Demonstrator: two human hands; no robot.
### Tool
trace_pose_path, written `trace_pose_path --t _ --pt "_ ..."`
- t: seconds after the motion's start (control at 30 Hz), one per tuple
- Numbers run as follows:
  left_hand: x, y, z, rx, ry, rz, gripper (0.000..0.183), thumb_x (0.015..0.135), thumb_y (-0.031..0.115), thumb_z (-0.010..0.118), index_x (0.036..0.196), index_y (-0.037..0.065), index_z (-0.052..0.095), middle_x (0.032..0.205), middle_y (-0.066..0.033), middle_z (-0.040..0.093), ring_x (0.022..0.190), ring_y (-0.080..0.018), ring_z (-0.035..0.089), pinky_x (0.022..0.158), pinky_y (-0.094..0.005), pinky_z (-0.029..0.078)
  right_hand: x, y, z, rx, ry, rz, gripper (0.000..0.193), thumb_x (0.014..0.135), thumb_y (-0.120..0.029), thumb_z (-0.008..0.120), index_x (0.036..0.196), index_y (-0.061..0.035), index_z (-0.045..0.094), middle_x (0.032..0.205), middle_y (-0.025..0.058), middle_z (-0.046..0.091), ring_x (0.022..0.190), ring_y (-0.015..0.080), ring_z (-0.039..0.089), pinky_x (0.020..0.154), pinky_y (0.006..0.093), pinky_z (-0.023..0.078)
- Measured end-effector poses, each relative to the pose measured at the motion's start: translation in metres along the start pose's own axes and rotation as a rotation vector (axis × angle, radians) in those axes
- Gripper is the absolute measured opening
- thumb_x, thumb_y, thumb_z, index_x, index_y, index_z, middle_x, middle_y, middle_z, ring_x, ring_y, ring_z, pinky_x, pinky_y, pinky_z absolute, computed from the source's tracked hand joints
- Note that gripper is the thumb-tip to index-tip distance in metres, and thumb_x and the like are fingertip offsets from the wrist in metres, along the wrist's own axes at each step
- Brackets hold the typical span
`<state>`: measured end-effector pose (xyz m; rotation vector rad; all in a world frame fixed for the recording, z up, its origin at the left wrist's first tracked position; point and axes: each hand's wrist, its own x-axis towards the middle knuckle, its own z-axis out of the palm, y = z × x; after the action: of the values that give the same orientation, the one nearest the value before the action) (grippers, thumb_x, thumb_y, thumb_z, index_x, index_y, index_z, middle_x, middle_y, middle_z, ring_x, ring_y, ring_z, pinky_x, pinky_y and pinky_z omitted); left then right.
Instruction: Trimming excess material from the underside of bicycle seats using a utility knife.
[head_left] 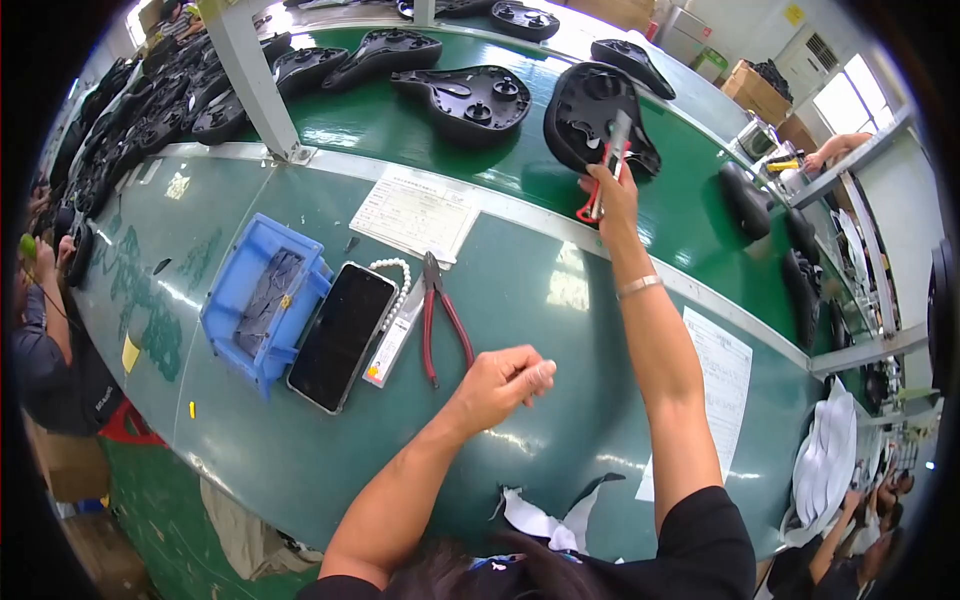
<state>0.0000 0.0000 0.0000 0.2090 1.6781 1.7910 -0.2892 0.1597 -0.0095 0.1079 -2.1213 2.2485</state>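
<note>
Beyond the table's [270, 445] far edge | my right fingers [628, 182] grasp a cutter [613, 165] over a saddle [580, 108], aimed away, presumably for safety | left fingers [515, 357] loosely clenched, seemingly empty

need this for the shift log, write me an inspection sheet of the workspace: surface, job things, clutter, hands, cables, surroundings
Surface: green bench, dark patches at its left.
Job things: red-handled cutter in front of a black saddle; another saddle lies underside up beside it.
Clutter: blue bin holding dark scraps, phone, red-handled pliers, bead string, paper sheets, white fabric piece.
Hands: right hand grips the cutter, saddle contact unclear; left hand loosely curled, nothing seen in it.
Cables: nothing clearly seen.
Surroundings: metal post, cardboard box, co-worker's hand at upper right.
</note>
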Motion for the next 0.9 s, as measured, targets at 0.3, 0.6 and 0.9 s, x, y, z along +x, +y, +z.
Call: trace_pose_path --t 0.3,0.6,0.9 --pt "-0.007 0.020 0.009 -1.003 0.210 0.278 0.071 0.095 0.055 0.041 0.141 0.003 0.027 0.124 -0.0173 0.053 0.109 -0.0264 0.056 0.095 -0.0393 0.045 -0.274 -0.112 -0.126 -0.421 -0.453 0.094 0.029 0.075 -0.013 0.069 0.098 -0.0003 0.059 0.083 0.0027 0.058 0.076 0.0146 0.056 0.073 0.0283 0.046" --pt "-0.041 0.015 0.038 -0.417 0.326 0.161 0.051 0.085 0.029 0.057 0.126 0.002 0.045 0.102 -0.0057 0.058 0.083 -0.0127 0.058 0.075 -0.0269 0.048 -0.400 -0.140 -0.128 -0.638 -0.205 0.064 0.039 0.082 -0.015 0.070 0.116 -0.0014 0.056 0.094 0.0097 0.064 0.079 0.0236 0.060 0.076 0.0293 0.047" --pt "-0.050 0.068 0.055 -0.043 0.503 0.064 0.035 0.083 0.025 0.053 0.106 -0.002 0.053 0.088 -0.0044 0.057 0.073 -0.0102 0.054 0.066 -0.0241 0.045 -0.385 -0.163 -0.126 -1.325 -0.595 -0.570 0.055 0.079 -0.004 0.063 0.132 -0.0157 0.052 0.076 0.0087 0.056 0.060 0.0243 0.055 0.053 0.0355 0.046"
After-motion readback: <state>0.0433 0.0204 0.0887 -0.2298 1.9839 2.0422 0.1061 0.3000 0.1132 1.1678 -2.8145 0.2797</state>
